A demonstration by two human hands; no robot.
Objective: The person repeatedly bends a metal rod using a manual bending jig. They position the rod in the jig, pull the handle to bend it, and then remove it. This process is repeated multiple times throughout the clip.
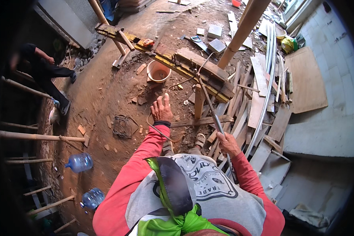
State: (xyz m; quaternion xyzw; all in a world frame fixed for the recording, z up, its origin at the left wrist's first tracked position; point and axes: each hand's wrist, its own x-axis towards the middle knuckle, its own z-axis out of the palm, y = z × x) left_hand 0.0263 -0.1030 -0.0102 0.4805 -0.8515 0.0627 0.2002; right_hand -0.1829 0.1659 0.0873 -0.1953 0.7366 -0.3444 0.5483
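My left hand (161,109) is out in front, its fingers closed around a thin bent metal rod (150,122). One end of the rod loops back towards my body; the other runs over a raised wooden beam (177,67) with dark, yellow-edged sides. To the right, my right hand (228,144) grips a long metal bar (217,122). The bar slants from beside my body up to the beam, where its far tip meets the rod. An orange tape measure (148,43) and a hammer (126,39) lie on the beam.
A whitish bucket (158,71) stands behind the beam. Scrap planks (259,114) and long pale pipes (270,70) crowd the right. A wire bundle (124,126) and water jugs (79,162) lie left. Bamboo poles (39,136) jut in, near another person (47,70). A handsaw (200,44) lies beyond.
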